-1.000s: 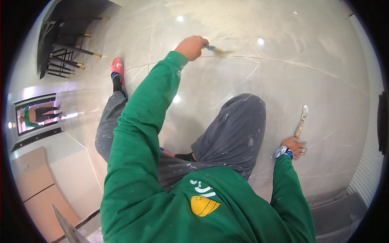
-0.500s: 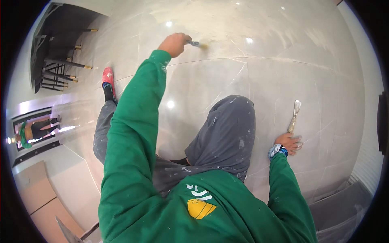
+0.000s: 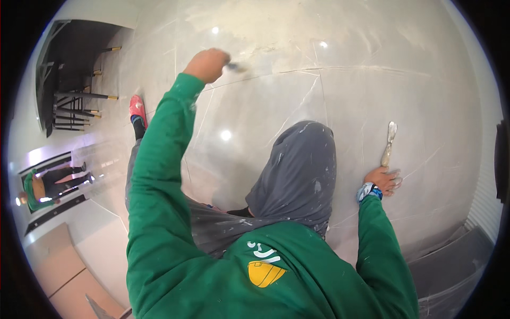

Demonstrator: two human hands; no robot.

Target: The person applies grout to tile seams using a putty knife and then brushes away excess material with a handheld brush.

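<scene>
High in the view, to the left of centre, my left hand (image 3: 208, 65) is closed round a small paintbrush (image 3: 237, 67), smeared by motion. The brush points right, near a tile joint on the pale floor. To the right, my right hand (image 3: 382, 181) leans on the tiles, closed on the handle of a putty knife (image 3: 390, 139). Its white-crusted blade points away from me; the handle's end is hidden under my palm. My bent knee (image 3: 300, 170) in grey, paint-spotted trousers is between my arms.
Pale dust or powder (image 3: 249, 24) coats the far floor. A black table (image 3: 79, 40) with dark-legged stools is at far left. A person (image 3: 50, 183) in green appears farther left. Wood-coloured panels (image 3: 58, 255) are at lower left, a grey covered item (image 3: 451, 271) at lower right.
My left hand has come back toward the left and slightly nearer with the paintbrush. My right hand keeps its hold on the putty knife. The view has shifted a little.
</scene>
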